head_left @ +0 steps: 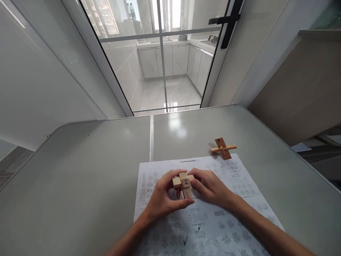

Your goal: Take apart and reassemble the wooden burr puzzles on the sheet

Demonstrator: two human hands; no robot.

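Observation:
A pale wooden interlocking puzzle [185,183], made of crossed blocks with a dark "2" on one face, is held above the paper sheet [221,227]. My left hand [166,195] is closed around it, thumb at its near end and fingers at the far end. My right hand [210,185] pinches the block sticking out on its right side. Farther back on the right lies a second, browner wooden cross puzzle [222,148], marked "3", beside the sheet's far edge. Printed diagrams of puzzle pieces cover the sheet.
The grey table [106,170] has a metal seam [151,138] running away from me and a rounded far right corner. Just past its far edge stands a glass door [165,71] with a black handle [229,21]. A brown panel [301,89] is at the right.

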